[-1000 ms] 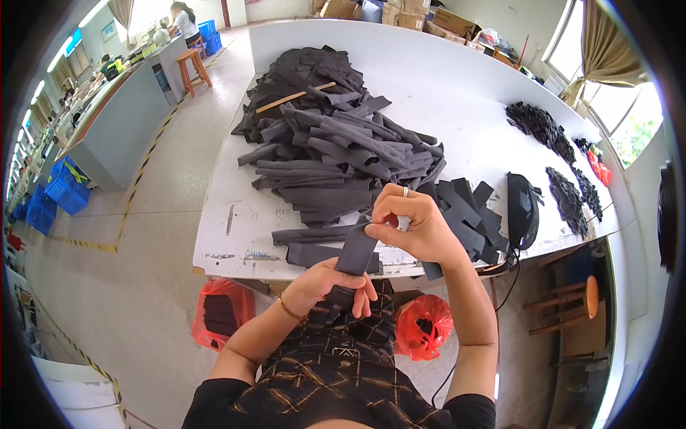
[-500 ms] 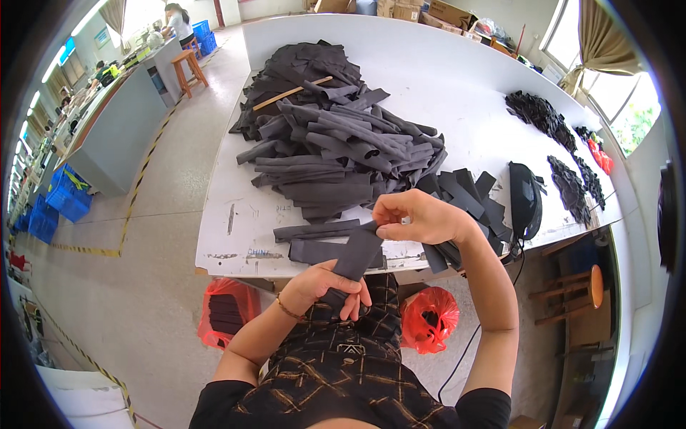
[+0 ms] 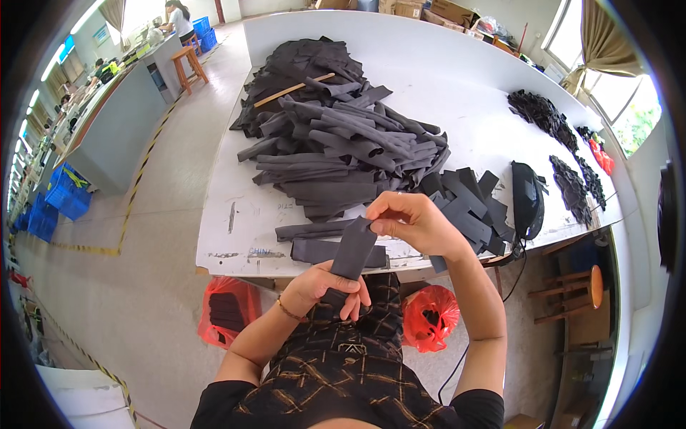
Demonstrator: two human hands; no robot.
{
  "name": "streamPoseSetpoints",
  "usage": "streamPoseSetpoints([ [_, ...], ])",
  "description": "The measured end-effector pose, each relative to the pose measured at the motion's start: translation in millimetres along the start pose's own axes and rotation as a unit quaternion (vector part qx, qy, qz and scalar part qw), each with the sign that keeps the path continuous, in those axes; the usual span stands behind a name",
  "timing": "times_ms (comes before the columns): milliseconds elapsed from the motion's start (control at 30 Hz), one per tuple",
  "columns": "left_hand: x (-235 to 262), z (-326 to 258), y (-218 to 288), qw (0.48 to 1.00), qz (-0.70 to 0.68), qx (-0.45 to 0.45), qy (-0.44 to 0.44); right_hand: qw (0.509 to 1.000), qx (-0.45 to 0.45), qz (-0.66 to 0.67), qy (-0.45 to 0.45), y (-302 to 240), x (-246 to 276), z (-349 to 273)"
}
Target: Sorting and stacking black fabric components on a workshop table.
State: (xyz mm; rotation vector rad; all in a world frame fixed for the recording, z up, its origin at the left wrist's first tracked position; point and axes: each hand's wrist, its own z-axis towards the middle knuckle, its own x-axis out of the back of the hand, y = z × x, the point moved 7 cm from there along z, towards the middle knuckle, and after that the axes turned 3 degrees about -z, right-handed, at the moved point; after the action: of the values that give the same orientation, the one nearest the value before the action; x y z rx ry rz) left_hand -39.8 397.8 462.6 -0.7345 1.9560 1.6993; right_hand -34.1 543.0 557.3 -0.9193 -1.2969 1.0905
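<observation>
A dark grey fabric strip (image 3: 355,247) slants between my two hands above the table's front edge. My left hand (image 3: 330,289) is closed round its lower end, thumb lying across the cloth. With thumb and forefinger, my right hand (image 3: 407,220) pinches the strip's top corner. Just beyond, folded grey strips (image 3: 329,252) lie flat at the table's edge. Behind them rises a big heap of grey fabric pieces (image 3: 343,136). Flat dark pieces (image 3: 471,211) are spread to the right of my right hand.
A wooden stick (image 3: 293,91) lies across the heap on the white table (image 3: 225,232). A black pouch-like object (image 3: 527,201) sits at the right, near small black piles (image 3: 543,118). Red plastic bags (image 3: 430,318) stand below the front edge. Someone works far left beside a wooden stool (image 3: 189,69).
My right hand has shifted slightly left with the strip's top end, and the strip now stands straighter, its broad face more in view. My left hand stays almost in place.
</observation>
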Motion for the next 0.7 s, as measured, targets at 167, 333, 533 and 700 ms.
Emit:
streamPoseSetpoints([
  [167,5.0,-3.7,0.6,1.0,-0.015,-0.02,-0.001,0.998,-0.011,0.035,0.055,4.9,25.8,2.9],
  [333,5.2,-5.2,0.8,1.0,-0.017,-0.022,0.009,0.998,0.027,-0.054,-0.035,-12.4,-7.5,8.9],
  [533,9.9,-8.4,-2.9,0.999,-0.025,-0.02,0.004,1.0,0.016,0.023,-0.004,-3.0,19.0,9.9],
  [700,10.5,-8.5,-1.0,0.999,-0.024,-0.03,-0.004,1.0,0.004,0.023,0.003,-11.5,8.3,9.9],
])
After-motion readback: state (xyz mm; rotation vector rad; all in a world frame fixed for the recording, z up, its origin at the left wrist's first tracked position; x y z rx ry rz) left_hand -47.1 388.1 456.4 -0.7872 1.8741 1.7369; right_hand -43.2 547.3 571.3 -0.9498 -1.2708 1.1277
